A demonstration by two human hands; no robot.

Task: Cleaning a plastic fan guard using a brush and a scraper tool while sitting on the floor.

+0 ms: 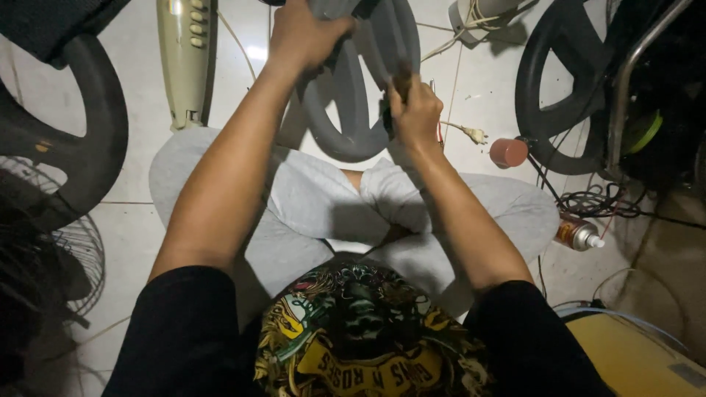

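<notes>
Printed black shirt (360, 345), left hand (305, 33) and right hand (415, 110) gripping grey fan base (353, 110), spray can (577, 233) right.

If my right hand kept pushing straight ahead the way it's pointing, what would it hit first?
Your right hand points away from you, already against the grey round fan base. Past that, probably the white cable bundle on the floor; depth is unclear.

Pale tiled floor (140, 184) glares under dim light, cluttered edges.

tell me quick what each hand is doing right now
Left hand: closed on the top of the grey fan base.
Right hand: closed around a dark tool, pressed to the base.
</notes>
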